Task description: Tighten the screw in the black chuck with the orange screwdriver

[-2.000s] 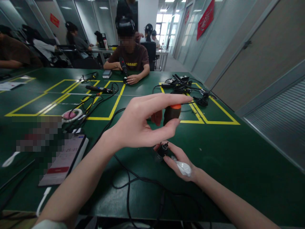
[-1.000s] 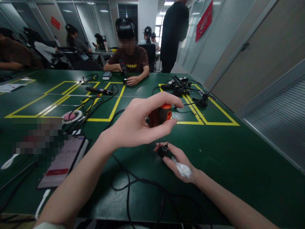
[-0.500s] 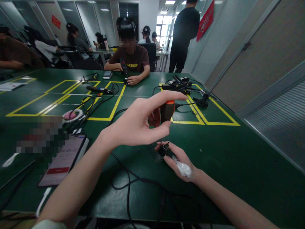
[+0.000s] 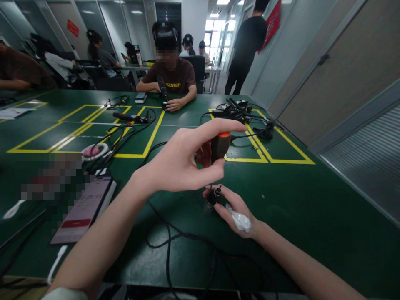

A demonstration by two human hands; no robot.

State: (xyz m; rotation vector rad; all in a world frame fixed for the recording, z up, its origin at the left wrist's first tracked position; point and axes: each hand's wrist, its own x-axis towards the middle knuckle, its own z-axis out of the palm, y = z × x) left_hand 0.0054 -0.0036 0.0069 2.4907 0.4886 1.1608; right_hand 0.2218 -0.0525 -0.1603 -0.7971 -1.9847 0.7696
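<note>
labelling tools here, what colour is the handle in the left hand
The handle is dark brownish-grey with orange at its top, best seen in the head view.

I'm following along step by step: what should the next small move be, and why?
Perhaps check alignment before turning: the left hand holds the orange-topped handle above the black part in the right hand, and whether the two meet is hard to make out.

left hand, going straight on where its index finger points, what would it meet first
Probably the black cable bundle on the table, though depth is unclear and the left hand may be high enough to pass above it.
</note>
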